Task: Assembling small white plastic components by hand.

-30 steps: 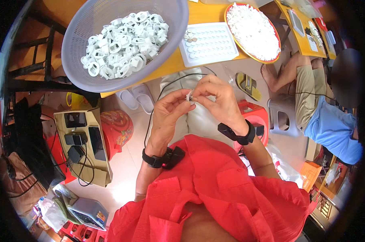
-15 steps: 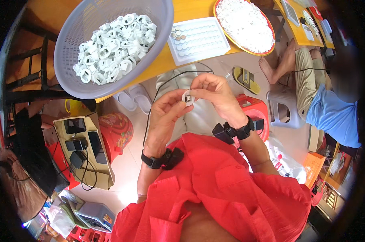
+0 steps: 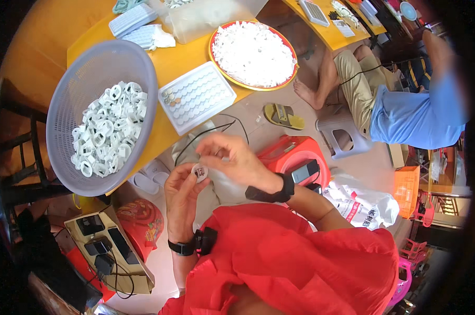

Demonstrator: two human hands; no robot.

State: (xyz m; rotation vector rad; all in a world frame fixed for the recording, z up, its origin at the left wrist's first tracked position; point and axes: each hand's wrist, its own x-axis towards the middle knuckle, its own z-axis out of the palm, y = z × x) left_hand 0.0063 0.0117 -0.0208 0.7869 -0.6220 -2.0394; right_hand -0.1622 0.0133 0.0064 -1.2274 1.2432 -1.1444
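Between the thumb and fingers of my left hand (image 3: 182, 200) is a small round white plastic part (image 3: 199, 171) with a little metal piece in its middle. My right hand (image 3: 236, 161) is just above and to the right of it, fingers curled in toward the thumb. Whatever those fingertips pinch, if anything, is too small to make out. A grey-purple plastic basket (image 3: 56, 137) at the left holds a heap of similar white parts. On the yellow table (image 3: 166, 144), a white tray (image 3: 222, 101) carries rows of coin-like discs, some of them darker.
A red-rimmed round tray (image 3: 296, 67) heaped with small white pieces stands behind the white tray. A red stool (image 3: 292, 148) bears a device on my right. A cardboard box (image 3: 137, 281) with black devices and cables sits at lower left. A seated person (image 3: 410, 113) is at the right.
My view has swung to the right, so more of the table shows. My right hand has drawn slightly away from the white part, which stays in my left hand.
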